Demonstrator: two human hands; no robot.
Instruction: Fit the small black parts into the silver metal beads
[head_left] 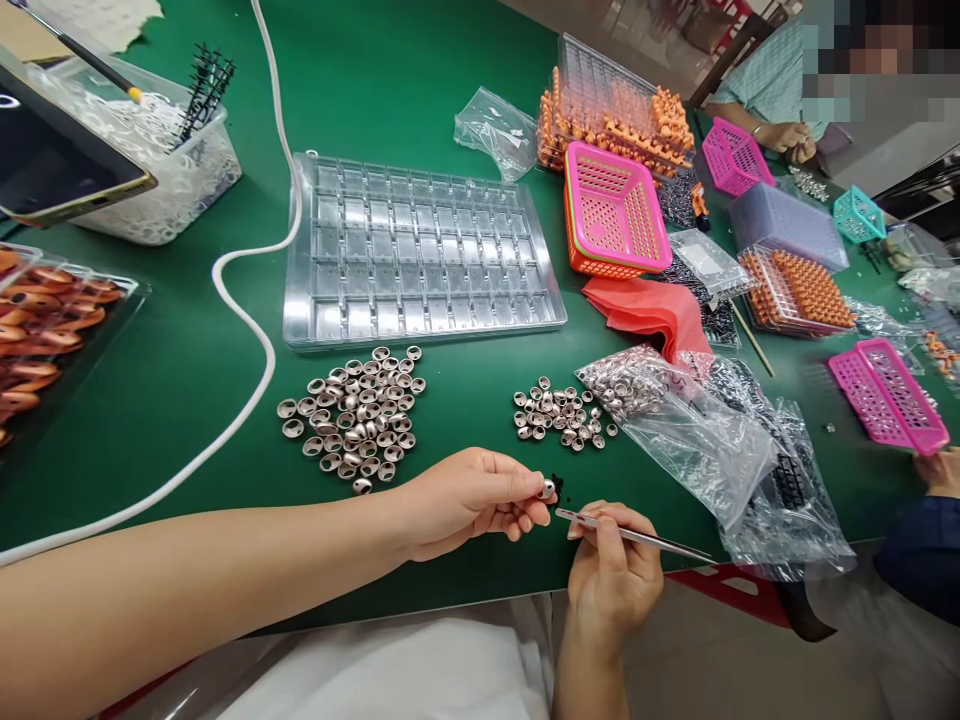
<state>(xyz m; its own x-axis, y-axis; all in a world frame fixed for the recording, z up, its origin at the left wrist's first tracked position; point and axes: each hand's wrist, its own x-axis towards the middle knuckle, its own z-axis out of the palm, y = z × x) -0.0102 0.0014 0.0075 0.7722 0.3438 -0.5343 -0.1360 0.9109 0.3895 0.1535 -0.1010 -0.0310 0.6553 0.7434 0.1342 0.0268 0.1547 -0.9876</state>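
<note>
At the table's near edge, left hand (469, 498) pinches a metal cap (548, 488); right hand (611, 575) grips tweezers (637, 537), bare green table (465, 400) just beyond.

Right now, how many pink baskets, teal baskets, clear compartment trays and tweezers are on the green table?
Pink baskets: 3
Teal baskets: 1
Clear compartment trays: 1
Tweezers: 1, held in the right hand
Total: 6
</note>
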